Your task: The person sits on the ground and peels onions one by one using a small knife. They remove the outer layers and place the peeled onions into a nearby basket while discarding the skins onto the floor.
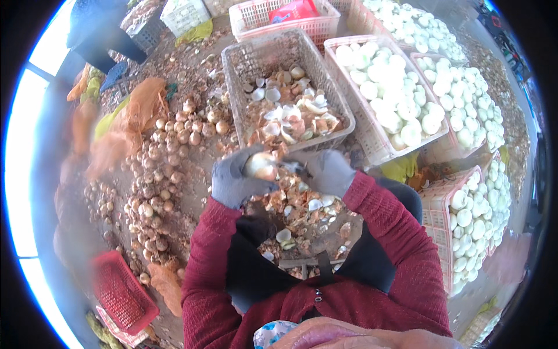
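Note:
My left hand (239,178), in a grey glove, grips a partly peeled onion (262,166) at the near end of a dirty plastic crate (347,129). My right hand (328,172), also gloved in grey, is closed around a small dark tool (293,167) whose tip is at the onion; the blur hides what kind it is. Inside the crate lie onion skins (283,120) and pieces of white outer layer. More brown skins (291,196) cover the ground between my knees, below both hands.
Unpeeled onions (150,179) lie in a long heap at the left, beside orange net bags (141,104). Pink crates (379,155) of peeled onions (392,96) stand at the right. A red basket (124,292) is at lower left. Another person (102,39) is at upper left.

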### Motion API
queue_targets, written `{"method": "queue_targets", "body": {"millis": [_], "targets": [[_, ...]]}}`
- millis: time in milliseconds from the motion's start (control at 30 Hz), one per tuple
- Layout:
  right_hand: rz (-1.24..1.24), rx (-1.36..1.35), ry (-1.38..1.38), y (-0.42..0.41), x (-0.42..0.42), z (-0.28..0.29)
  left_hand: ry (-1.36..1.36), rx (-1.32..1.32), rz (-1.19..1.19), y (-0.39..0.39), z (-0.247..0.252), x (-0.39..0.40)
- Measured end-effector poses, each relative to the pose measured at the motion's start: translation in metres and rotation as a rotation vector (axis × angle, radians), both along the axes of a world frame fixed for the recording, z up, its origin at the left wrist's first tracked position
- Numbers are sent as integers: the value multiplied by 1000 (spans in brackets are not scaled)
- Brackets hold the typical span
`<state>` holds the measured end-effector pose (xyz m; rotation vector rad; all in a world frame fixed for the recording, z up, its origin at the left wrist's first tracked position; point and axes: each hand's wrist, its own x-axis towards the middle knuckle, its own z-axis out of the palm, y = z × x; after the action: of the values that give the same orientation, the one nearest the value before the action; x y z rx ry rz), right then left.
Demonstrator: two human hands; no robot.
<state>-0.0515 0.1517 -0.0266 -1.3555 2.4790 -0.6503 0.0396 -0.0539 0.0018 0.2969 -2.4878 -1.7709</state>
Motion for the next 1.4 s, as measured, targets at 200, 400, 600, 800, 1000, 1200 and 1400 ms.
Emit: {"method": "queue_targets", "body": {"millis": [200, 400, 600, 800, 1000, 1200, 1400], "targets": [[26, -33, -227, -1, -11, 22, -1, 123, -82, 2, 17, -5], [68, -98, -283, 3, -4, 39, 13, 287, -168, 0, 17, -2], [156, -151, -636, 3, -3, 41, 167, 353, -236, -1, 12, -2], [-9, -161, -838, 11, 0, 36, 238, 431, -292, -3, 3, -4], [-71, -228, -1195, 9, 1, 57, 213, 693, -189, 6, 11, -7], [-5, -642, -897, 1, -4, 23, 263, 627, -72, -4, 9, -14], [-190, -724, -841, -12, 6, 20, 76, 603, -173, 20, 0, -15]]}}
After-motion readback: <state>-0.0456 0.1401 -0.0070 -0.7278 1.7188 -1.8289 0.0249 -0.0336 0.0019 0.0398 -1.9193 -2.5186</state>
